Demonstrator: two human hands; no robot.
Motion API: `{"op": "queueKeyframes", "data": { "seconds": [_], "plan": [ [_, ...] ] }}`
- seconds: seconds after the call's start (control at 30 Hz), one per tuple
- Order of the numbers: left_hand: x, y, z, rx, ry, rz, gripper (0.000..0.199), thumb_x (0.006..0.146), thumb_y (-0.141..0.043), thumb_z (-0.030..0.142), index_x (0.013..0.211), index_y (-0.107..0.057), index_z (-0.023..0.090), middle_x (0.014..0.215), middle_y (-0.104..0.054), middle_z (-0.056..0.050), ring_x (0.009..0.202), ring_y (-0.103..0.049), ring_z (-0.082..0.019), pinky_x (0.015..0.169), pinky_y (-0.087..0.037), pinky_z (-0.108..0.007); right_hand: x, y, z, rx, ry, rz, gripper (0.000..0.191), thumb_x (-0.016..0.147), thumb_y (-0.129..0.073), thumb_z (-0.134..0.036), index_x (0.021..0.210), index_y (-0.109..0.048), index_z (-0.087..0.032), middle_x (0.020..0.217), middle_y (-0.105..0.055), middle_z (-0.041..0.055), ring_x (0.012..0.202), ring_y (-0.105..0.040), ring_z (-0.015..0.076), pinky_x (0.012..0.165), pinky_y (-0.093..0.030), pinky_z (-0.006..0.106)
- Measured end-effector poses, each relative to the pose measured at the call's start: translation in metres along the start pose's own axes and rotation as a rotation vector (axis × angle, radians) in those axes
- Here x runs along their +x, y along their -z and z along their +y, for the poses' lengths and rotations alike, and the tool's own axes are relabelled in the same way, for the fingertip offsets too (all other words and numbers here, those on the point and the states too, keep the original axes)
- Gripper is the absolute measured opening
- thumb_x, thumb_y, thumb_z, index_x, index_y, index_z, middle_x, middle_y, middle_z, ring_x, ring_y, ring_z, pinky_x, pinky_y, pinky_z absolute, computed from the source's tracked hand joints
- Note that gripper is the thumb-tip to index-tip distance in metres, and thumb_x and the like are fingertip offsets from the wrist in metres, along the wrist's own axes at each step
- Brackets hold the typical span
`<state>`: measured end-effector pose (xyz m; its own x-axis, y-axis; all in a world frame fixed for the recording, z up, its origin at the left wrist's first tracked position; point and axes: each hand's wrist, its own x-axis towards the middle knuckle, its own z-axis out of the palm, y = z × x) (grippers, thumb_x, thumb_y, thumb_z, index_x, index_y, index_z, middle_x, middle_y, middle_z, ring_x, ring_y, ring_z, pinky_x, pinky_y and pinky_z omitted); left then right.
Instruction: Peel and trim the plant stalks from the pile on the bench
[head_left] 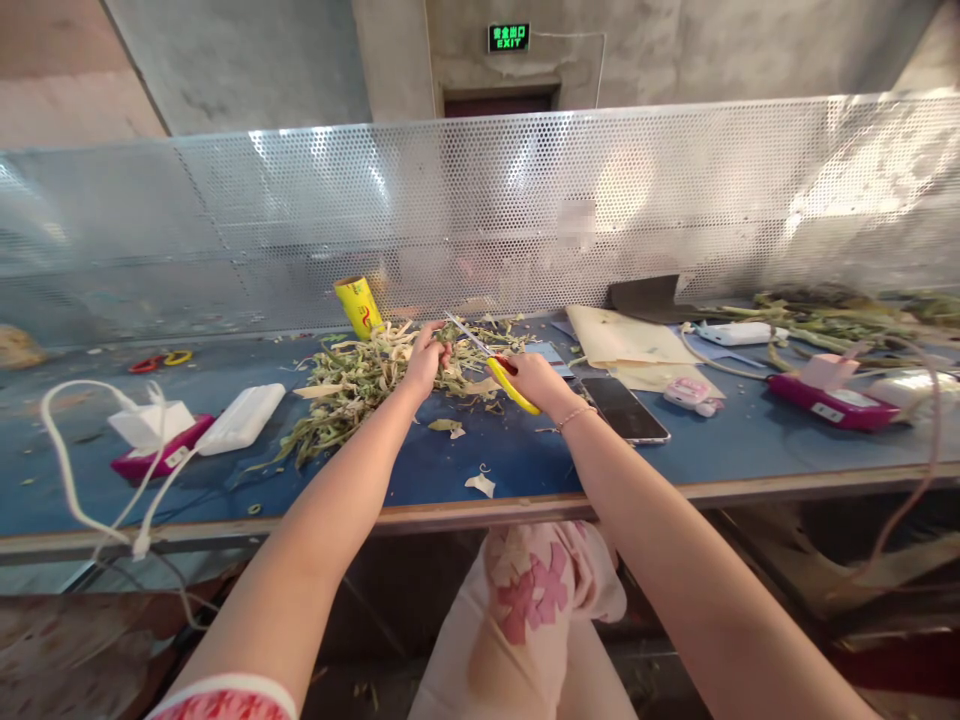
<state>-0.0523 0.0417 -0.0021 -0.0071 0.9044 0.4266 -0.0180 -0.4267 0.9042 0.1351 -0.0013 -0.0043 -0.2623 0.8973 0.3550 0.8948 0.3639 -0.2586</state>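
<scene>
In the head view my right hand (531,378) grips a pair of scissors (474,338) by its yellow and red handles. The slim blades point up and left, with their tips close to my left hand (427,362). My left fingers are closed on a bit of dried plant (448,335), partly hidden by the fingers. Around and left of that hand spreads a loose heap of dried green and straw-coloured plants (330,390). Smaller scraps, among them a pale flake (481,485), lie nearer the table's front edge.
A yellow tube (358,306) stands behind the heap, before a perforated metal screen (300,220). Left are other scissors (161,362), a white power bank (241,418) and a magenta power strip (127,464). Right lie a phone (622,408), papers (626,340) and another power strip (832,405).
</scene>
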Motion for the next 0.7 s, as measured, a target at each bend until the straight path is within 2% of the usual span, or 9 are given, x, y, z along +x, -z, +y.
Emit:
{"op": "queueKeyframes", "data": {
  "seconds": [0.23,0.37,0.53,0.6,0.7],
  "plan": [
    [0.0,0.001,0.001,-0.06,0.041,0.005,0.043,0.056,-0.037,0.01,0.097,-0.046,0.023,0.056,-0.042,0.005,0.042,-0.035,-0.006,0.042,-0.03,-0.018,0.002,0.002,-0.002,-0.011,-0.043,0.008,0.043,0.084,-0.037,-0.045,0.079,-0.066,-0.013,0.078,-0.067,0.0119,0.074,-0.061,0.0192,0.058,-0.036,0.022],
    [-0.002,-0.002,0.005,-0.094,0.055,0.032,0.043,0.055,-0.038,0.008,0.095,-0.046,0.022,0.055,-0.043,0.006,0.041,-0.037,-0.006,0.042,-0.032,-0.018,0.001,0.001,0.0,0.02,-0.104,0.043,0.042,0.083,-0.039,-0.045,0.079,-0.066,-0.013,0.078,-0.067,0.0119,0.076,-0.061,0.0192,0.059,-0.036,0.022],
    [-0.005,-0.007,0.014,-0.267,0.188,0.081,0.048,0.054,-0.037,0.005,0.099,-0.044,0.021,0.055,-0.049,0.005,0.042,-0.043,-0.008,0.046,-0.038,-0.02,-0.002,0.0,0.005,0.055,-0.17,0.05,0.044,0.08,-0.04,-0.051,0.084,-0.066,-0.016,0.083,-0.067,0.0112,0.083,-0.06,0.0196,0.061,-0.037,0.022],
    [-0.005,-0.006,0.017,-0.367,0.272,0.105,0.043,0.056,-0.037,0.006,0.097,-0.045,0.02,0.059,-0.054,0.002,0.046,-0.048,-0.01,0.05,-0.042,-0.024,-0.001,0.0,0.006,0.064,-0.19,0.031,0.048,0.08,-0.038,-0.054,0.086,-0.066,-0.016,0.083,-0.067,0.0125,0.086,-0.06,0.0213,0.063,-0.038,0.023],
    [-0.003,0.001,0.017,-0.462,0.34,0.104,0.025,0.064,-0.036,0.014,0.087,-0.048,0.017,0.064,-0.059,-0.004,0.053,-0.053,-0.013,0.055,-0.046,-0.029,0.0,-0.001,0.007,0.07,-0.207,-0.027,0.051,0.08,-0.037,-0.055,0.086,-0.066,-0.015,0.084,-0.066,0.0146,0.087,-0.06,0.0232,0.064,-0.039,0.024]
  ]
}}
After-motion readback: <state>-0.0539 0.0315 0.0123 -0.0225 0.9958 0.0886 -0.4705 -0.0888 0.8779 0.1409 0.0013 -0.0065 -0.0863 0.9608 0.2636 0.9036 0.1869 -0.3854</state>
